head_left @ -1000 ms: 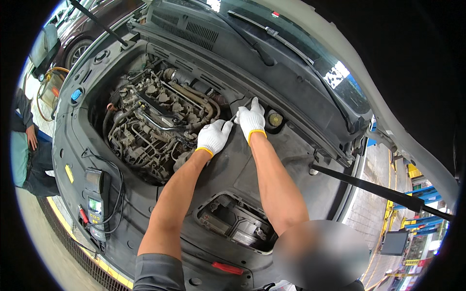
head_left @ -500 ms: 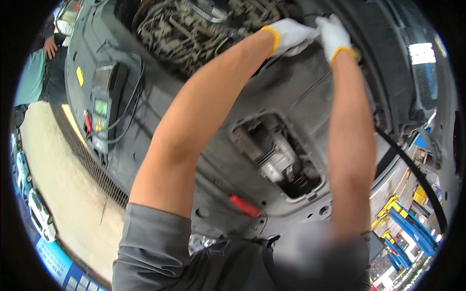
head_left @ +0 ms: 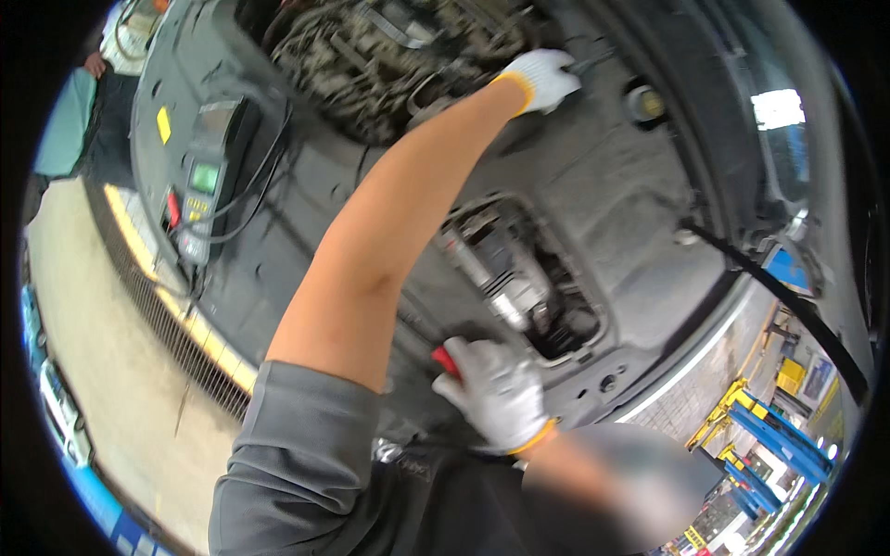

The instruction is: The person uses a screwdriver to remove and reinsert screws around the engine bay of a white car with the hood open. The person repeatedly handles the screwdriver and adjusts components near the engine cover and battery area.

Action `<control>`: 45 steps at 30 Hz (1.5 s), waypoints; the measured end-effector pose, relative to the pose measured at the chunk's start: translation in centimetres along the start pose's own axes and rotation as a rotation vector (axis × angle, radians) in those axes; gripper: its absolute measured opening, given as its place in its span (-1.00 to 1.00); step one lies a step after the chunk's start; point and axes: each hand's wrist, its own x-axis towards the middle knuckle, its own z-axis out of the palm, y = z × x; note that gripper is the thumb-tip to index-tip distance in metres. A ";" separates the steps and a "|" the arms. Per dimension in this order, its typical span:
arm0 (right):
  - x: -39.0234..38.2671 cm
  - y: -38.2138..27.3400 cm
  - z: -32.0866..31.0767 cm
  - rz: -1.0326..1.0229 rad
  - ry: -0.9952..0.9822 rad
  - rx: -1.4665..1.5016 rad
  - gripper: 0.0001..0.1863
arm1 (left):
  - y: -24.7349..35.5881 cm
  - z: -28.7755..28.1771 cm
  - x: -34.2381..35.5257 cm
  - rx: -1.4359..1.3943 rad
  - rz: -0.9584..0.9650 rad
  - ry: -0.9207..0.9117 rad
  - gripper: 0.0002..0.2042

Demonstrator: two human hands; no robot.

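Note:
My left hand (head_left: 542, 81), in a white knit glove with a yellow cuff, is closed at the far side of the engine bay. A thin dark piece (head_left: 591, 63) shows at its fingertips; what kind of thing it is I cannot make out. My right hand (head_left: 501, 389), also gloved, is at the near edge of the dark plastic cover (head_left: 612, 250). Its thumb and fingers close on a red handle-like piece (head_left: 445, 362), most of which they hide. Beside this hand, a rectangular opening (head_left: 598, 338) in the cover shows metal parts inside.
A handheld tester (head_left: 206, 181) with a green screen and cables lies on the left. Exposed engine parts (head_left: 371, 65) are at the far side. A yellow-topped cap (head_left: 649, 102) sits right of my left hand. A black strut (head_left: 788, 301) crosses at right. Another person (head_left: 69, 125) stands far left.
My right hand has come away from beside my left hand, back toward me, onto the red piece that lay on the cover. My left hand stays at the far side, close to where it was.

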 end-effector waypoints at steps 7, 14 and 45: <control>-4.4 1.1 -1.0 0.182 0.065 0.312 -0.66 | 1.0 -0.9 -0.9 -0.180 -0.178 -0.029 -0.47; -10.4 9.3 -4.9 0.686 0.396 0.661 -0.69 | 1.8 -1.8 -0.4 0.044 -0.285 0.025 -0.44; 16.4 21.7 -15.2 0.456 0.809 -0.710 -0.67 | -0.4 -1.7 -1.4 0.130 -0.158 0.172 -0.47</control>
